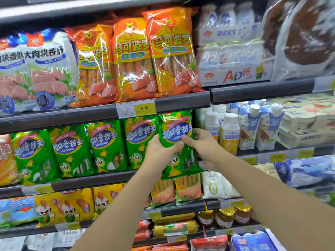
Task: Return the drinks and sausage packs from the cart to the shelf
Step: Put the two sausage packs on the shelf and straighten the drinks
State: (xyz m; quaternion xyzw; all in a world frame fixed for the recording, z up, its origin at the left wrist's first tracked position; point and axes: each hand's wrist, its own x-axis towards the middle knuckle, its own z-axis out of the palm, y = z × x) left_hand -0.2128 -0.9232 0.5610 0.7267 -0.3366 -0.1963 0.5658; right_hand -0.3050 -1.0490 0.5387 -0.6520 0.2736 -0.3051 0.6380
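Green sausage pack [176, 140] sits clamped between my left hand [159, 151] and right hand [204, 144], against the shelf [101, 180] row's right end.

1. Two bare forearms come up from the bottom edge of the view; no sleeve shows on either one.
2. The left hand [159, 151] has no glove, and no ring shows on it.
3. The right hand [203, 145] is likewise ungloved, with no watch or band at its wrist.
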